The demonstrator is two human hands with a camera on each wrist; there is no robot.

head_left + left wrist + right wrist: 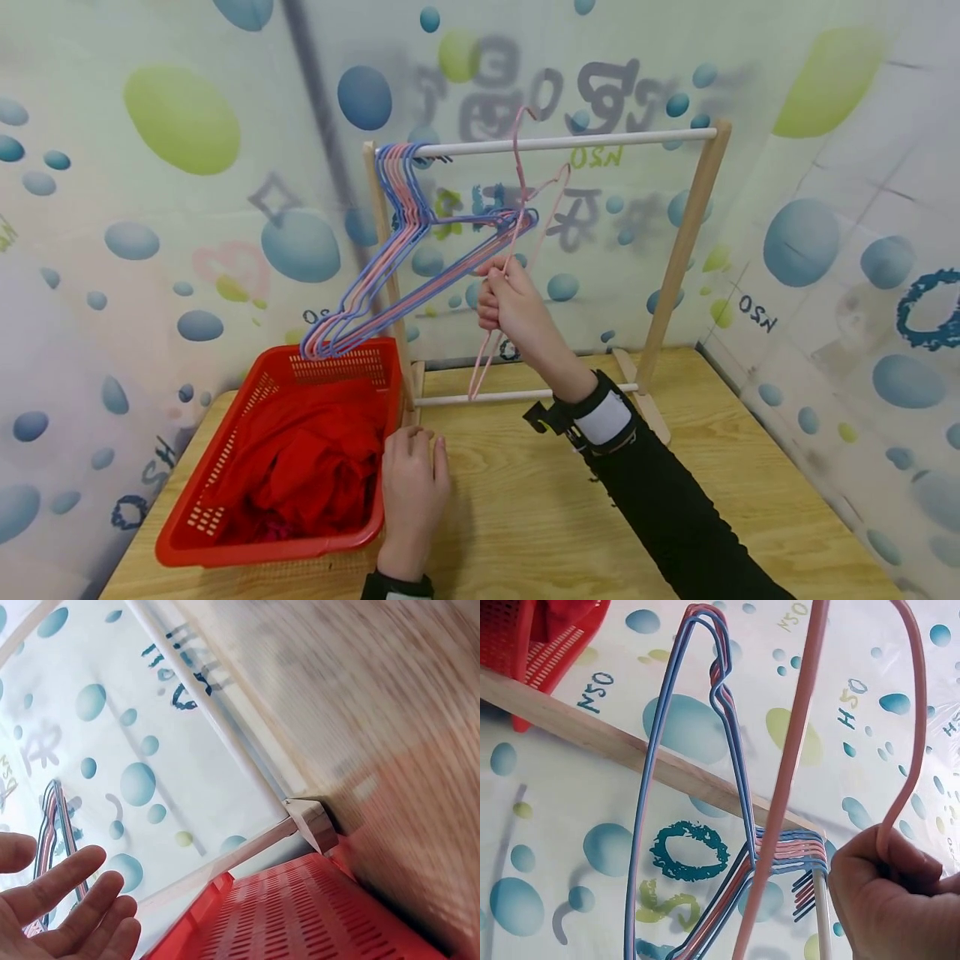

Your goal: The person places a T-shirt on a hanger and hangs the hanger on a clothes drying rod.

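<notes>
In the head view, my right hand (517, 312) grips a pink wire hanger (519, 171) by its side. The hanger stands upright in front of the rack, with its hook near the height of the white top rod (622, 142). The right wrist view shows the fingers curled round the pink wire (787, 780). Several blue and pink hangers (408, 212) hang bunched at the rod's left end. Beside the right side of a red basket (270, 552), my left hand (412, 500) has loosely bent fingers and holds nothing. Red cloth (322, 467) lies heaped inside the basket.
A wooden post (686, 250) stands at the rack's right side, on a foot resting on the wooden table (510, 500). A lower white bar (525, 395) runs between the feet. Patterned sheeting (300, 242) surrounds the table at the back and sides.
</notes>
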